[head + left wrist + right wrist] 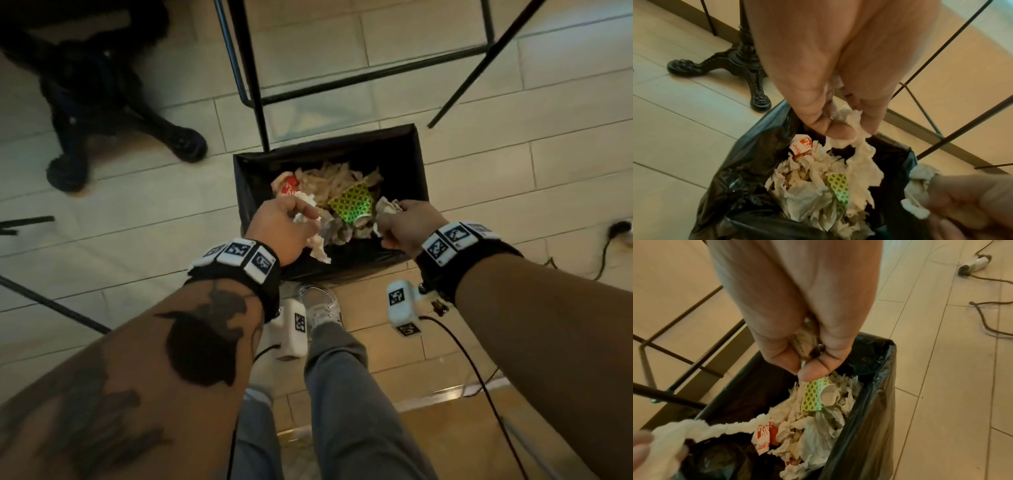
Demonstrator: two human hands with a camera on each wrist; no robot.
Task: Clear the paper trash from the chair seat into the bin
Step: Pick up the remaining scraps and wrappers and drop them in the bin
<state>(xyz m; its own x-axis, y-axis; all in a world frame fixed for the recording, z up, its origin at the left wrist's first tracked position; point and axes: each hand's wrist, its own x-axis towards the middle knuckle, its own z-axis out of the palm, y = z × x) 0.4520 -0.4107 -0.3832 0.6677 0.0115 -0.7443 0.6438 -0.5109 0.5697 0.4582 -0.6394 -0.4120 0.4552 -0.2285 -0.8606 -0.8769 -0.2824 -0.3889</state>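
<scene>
A bin with a black liner (419, 164) stands on the tiled floor, holding crumpled tissues, a green dotted paper cup (351, 204) and a red-and-white wrapper (286, 188). My left hand (291, 219) hovers over the bin's near left side, pinching a long white tissue (865, 164) that dangles into the opening. My right hand (394, 219) is over the near right side, its fingers curled round a crumpled paper wad (803, 337). The chair seat is out of view.
Thin black metal legs (253, 85) rise just behind the bin. An ornate black table base (102, 102) stands at the far left. A plug and cables (620, 229) lie on the floor at right. My shoe (320, 305) is just before the bin.
</scene>
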